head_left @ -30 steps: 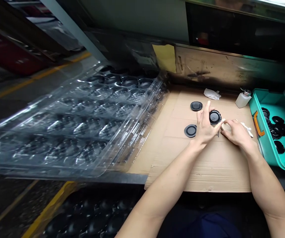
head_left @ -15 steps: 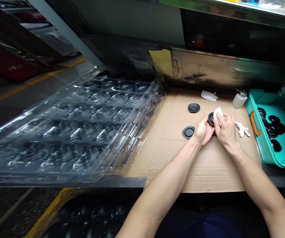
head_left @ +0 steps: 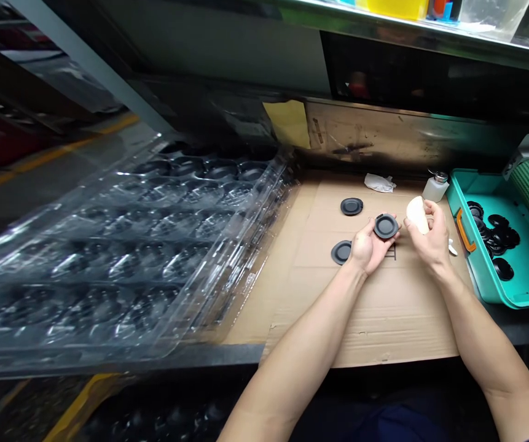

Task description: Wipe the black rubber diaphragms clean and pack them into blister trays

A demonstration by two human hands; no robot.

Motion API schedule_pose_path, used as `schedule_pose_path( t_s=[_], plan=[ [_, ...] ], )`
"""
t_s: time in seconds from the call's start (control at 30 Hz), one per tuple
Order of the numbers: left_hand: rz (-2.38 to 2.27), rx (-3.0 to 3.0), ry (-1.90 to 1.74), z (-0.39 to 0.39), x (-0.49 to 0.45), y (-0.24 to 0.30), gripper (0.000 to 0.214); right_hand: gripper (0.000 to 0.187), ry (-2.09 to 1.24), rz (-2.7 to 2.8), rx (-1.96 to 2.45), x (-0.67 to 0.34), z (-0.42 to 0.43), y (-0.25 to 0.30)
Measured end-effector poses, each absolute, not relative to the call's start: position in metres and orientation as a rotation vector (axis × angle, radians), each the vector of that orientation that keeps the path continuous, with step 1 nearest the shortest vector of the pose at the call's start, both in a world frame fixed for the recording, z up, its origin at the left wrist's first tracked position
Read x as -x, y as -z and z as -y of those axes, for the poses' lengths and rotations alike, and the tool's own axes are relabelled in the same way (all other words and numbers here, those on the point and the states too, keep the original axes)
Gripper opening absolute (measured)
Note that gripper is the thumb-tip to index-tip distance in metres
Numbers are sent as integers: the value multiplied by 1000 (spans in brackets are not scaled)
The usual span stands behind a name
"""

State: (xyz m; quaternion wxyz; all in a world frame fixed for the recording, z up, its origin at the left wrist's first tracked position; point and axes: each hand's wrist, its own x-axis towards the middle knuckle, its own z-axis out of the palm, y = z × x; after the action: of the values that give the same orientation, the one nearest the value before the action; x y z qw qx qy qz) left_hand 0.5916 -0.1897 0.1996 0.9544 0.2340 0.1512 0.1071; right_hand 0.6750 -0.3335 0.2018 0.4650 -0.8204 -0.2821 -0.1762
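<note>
In my left hand [head_left: 369, 250] lies a round black part with a raised rim [head_left: 386, 226], its face turned up, held between thumb and fingers. My right hand [head_left: 434, 238] pinches a white round pad [head_left: 416, 215], a short gap to the right of the black part. Two similar black discs rest on the cardboard [head_left: 384, 307]: one disc [head_left: 351, 206] farther back, and another disc [head_left: 340, 252] partly behind my left wrist. A small white object [head_left: 452, 247] shows beside my right hand, mostly hidden by it.
Clear plastic trays [head_left: 121, 258] with round pockets are stacked at the left. On the right stands a teal bin [head_left: 522, 294] with several black discs. A bottle with a metal top [head_left: 435, 187] and a crumpled white wipe [head_left: 379, 182] sit at the back.
My right hand has lifted the white pad off the black part and moved it right. The black part's face now shows in my left hand. The view has shifted slightly.
</note>
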Motion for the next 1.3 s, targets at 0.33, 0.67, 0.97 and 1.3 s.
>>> schedule_pose_path(
  t_s=[0.33,0.67,0.97,1.3],
  plan=[
    [-266,-518,-265,210,-593,-197,37,46,270,720,2119,-641,315,-201],
    [-277,-602,-374,214,-597,-185,32,28,429,747,2121,-646,302,-190],
    [-318,-605,-353,216,-597,-185,29,30,361,760,2119,-642,300,-188],
    [-413,-485,-108,192,-592,-201,43,30,570,624,2107,-682,327,-183]
  ],
)
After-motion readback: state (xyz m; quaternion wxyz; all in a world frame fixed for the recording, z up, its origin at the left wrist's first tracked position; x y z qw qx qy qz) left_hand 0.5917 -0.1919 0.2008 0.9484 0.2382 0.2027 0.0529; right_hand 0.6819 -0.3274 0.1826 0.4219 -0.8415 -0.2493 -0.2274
